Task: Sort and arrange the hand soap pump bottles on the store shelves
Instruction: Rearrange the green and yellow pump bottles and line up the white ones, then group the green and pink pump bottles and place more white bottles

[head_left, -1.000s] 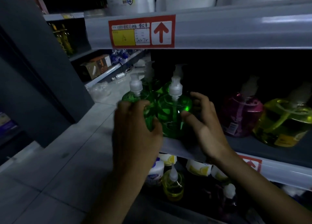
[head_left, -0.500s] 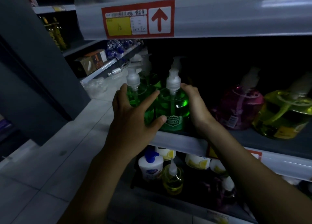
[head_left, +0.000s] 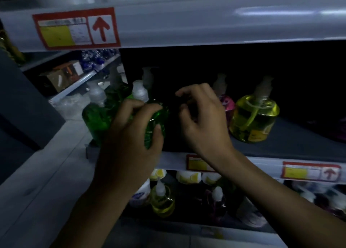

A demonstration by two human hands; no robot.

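Observation:
Several green soap pump bottles stand at the left end of the middle shelf point(head_left: 292, 148). My left hand point(head_left: 131, 135) grips the front right green bottle point(head_left: 156, 120), fingers over its shoulder and thumb on its front. The front left green bottle point(head_left: 95, 118) stands beside it, untouched. My right hand point(head_left: 203, 120) hovers to the right of the green bottles with loosely curled fingers and holds nothing. A pink bottle point(head_left: 227, 102) is partly hidden behind that hand. A yellow bottle point(head_left: 254, 118) stands further right.
The upper shelf edge point(head_left: 206, 21) with a red arrow price tag point(head_left: 76, 28) hangs just above. The lower shelf holds a small yellow bottle point(head_left: 162, 201) and white lemon-labelled containers point(head_left: 188, 176). The tiled floor point(head_left: 37, 182) lies to the left.
My right hand has let go of the green bottle and drawn away to the right. My left hand has slid onto the front right green bottle. The view moved closer and rightward.

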